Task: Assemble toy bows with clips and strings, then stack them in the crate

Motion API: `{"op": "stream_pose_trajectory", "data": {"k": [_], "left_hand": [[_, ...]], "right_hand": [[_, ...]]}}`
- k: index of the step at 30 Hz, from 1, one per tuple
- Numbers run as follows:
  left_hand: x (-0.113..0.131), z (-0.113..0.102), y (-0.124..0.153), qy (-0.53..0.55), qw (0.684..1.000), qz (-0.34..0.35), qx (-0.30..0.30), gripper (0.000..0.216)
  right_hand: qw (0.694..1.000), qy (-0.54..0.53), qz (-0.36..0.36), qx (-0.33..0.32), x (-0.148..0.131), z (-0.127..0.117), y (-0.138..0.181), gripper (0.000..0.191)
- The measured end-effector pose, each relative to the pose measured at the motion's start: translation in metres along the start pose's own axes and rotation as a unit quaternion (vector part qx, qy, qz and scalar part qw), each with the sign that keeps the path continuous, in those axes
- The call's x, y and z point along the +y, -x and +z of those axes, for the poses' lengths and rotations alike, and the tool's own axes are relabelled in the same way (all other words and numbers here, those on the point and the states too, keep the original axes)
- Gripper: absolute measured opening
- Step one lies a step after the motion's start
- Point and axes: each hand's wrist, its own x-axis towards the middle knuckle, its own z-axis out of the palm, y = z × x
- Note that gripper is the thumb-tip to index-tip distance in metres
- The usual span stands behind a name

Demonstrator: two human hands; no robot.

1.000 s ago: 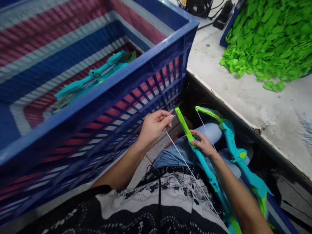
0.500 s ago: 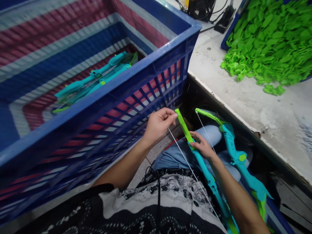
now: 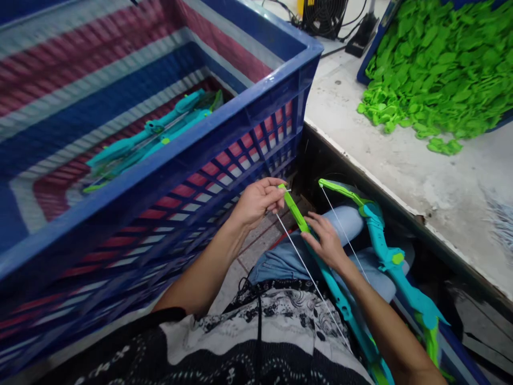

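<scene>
A toy bow (image 3: 326, 272) with a teal body and bright green limb ends lies slanted across my lap. My left hand (image 3: 256, 202) is closed in a pinch on its white string (image 3: 306, 271), right at the green limb tip. A short white end of string shows across that tip, partly hidden by my fingers. My right hand (image 3: 325, 241) holds the bow where green meets teal, thumb on one side and fingers fairly straight on the other. To the right, a second toy bow (image 3: 383, 248), strung with white string, leans against my leg.
On my left stands a big blue crate (image 3: 256, 109) with a striped lining; several teal bows (image 3: 148, 139) lie inside. A white worktable (image 3: 340, 101) is at right, bearing a heap of green plastic parts (image 3: 441, 64) spilling from a blue bin, and a small black fan (image 3: 324, 16).
My left hand has come in against the green tip with the string, and a string end now crosses it. My right hand's fingers have straightened and shifted slightly left along the bow.
</scene>
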Motion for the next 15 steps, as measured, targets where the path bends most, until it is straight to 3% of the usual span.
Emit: {"op": "stream_pose_trajectory", "data": {"k": [4,9,15], "left_hand": [[0.001,0.004,0.000,0.008,1.000,0.001,-0.007,0.052],[0.001,0.004,-0.004,0.014,1.000,0.004,-0.024,0.050],[-0.002,0.000,-0.008,0.013,0.999,-0.004,-0.039,0.049]], "right_hand": [[0.986,0.046,-0.128,0.100,-0.033,-0.013,-0.046,0.029],[0.973,0.007,-0.206,0.101,-0.050,-0.013,-0.088,0.012],[0.970,-0.021,-0.227,0.080,-0.054,-0.016,-0.091,0.010]]}}
